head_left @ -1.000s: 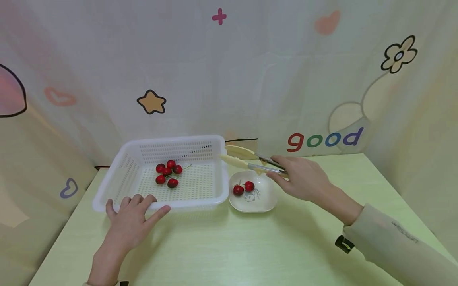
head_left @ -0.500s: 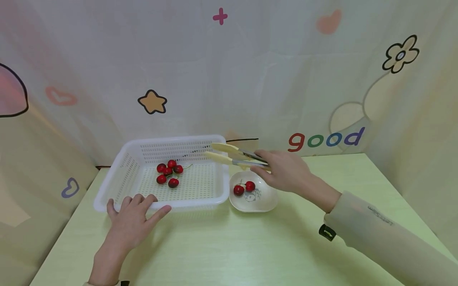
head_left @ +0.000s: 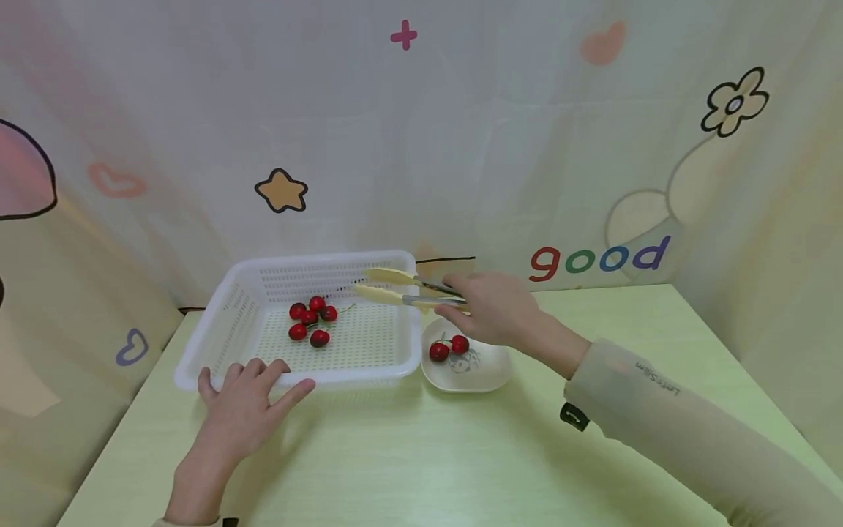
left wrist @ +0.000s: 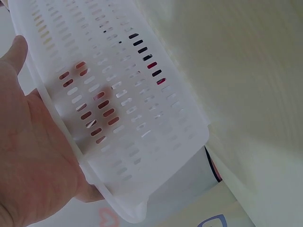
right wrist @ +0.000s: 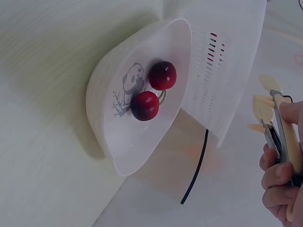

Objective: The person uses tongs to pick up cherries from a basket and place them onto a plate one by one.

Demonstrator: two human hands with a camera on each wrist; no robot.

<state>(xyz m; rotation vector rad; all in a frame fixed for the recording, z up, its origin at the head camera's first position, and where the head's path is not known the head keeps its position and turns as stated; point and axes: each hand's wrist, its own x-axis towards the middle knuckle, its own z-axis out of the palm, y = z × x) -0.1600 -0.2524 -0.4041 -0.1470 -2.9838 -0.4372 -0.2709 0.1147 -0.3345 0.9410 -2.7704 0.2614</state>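
Parted yellow-tipped tongs (head_left: 415,300) above basket (head_left: 365,340)

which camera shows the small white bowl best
The right wrist view: the small white bowl is close, its panda drawing clear. The head view shows it smaller; the left wrist view lacks it.

Creamy fabric curtains (head_left: 461,146), printed with an orange star (head_left: 282,192), a pink plus sign (head_left: 404,35), an outlined flower (head_left: 735,102) and the multicoloured word "good" (head_left: 613,258), enclose the back and both sides of a pale yellow-green table (head_left: 408,468) under soft light.
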